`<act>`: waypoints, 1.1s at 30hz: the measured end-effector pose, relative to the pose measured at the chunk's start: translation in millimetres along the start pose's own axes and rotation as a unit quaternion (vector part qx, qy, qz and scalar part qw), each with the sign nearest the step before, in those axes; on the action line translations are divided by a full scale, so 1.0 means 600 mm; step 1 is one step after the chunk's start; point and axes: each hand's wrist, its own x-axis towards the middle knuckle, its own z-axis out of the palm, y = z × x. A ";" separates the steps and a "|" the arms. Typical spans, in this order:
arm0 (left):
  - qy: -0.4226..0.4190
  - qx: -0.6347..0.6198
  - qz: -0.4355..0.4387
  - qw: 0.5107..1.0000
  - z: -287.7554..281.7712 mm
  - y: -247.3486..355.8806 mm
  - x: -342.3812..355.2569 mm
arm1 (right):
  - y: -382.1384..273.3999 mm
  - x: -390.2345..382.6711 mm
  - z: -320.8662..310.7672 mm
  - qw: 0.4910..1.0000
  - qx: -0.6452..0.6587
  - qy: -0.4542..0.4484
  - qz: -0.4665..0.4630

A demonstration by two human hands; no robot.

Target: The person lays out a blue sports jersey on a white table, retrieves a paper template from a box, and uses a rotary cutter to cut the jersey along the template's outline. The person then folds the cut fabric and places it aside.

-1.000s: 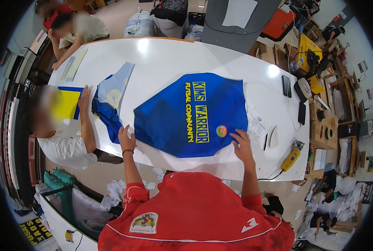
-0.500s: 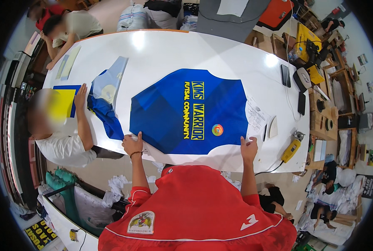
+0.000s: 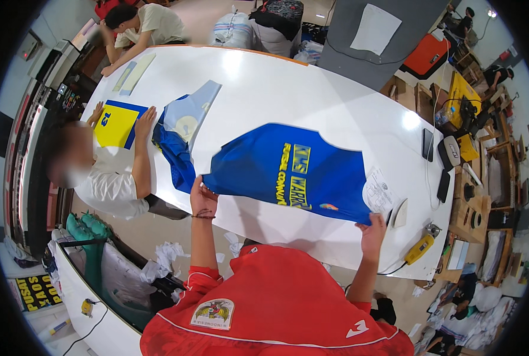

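A blue jersey panel (image 3: 246, 163) with yellow lettering and a small round badge lies partly on the white table (image 3: 240, 77), its near edge raised and folding over the print. My left hand (image 3: 204, 199) is closed on its left near corner. At the opposite near corner, the fingers of my right hand (image 3: 373, 232) pinch the cloth. Beside the right hand are a sheet of paper (image 3: 378, 188) with small writing and a pale wedge-shaped object (image 3: 400, 213). Left of the panel lies a bunched blue cloth piece (image 3: 178, 157) showing its pale underside.
A yellow handheld electric cutter (image 3: 419, 249) with a cord rests at the table's right near edge. Phones (image 3: 427, 145) lie farther back. On the left, a co-worker in a white shirt (image 3: 107, 190) handles a yellow and blue panel (image 3: 118, 126). Another person (image 3: 151, 26) leans on the far corner.
Both hands have closed on the near corners and lifted the panel's near edge, folding it away from me. The view has shifted, and the co-worker's yellow panel shows more fully.
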 end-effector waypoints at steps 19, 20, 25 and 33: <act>-0.280 -0.041 0.138 0.949 0.454 0.232 0.148 | -0.294 0.246 0.195 0.950 0.146 -0.172 -0.218; -0.256 -0.055 0.131 0.956 0.456 0.247 0.134 | -0.303 0.234 0.182 0.946 0.157 -0.166 -0.229; -0.279 -0.024 0.103 0.954 0.310 0.230 0.099 | -0.241 0.162 0.136 0.969 0.072 -0.147 -0.185; -0.030 0.080 0.066 0.994 0.067 0.057 0.205 | -0.015 0.166 0.080 0.995 -0.066 -0.053 -0.058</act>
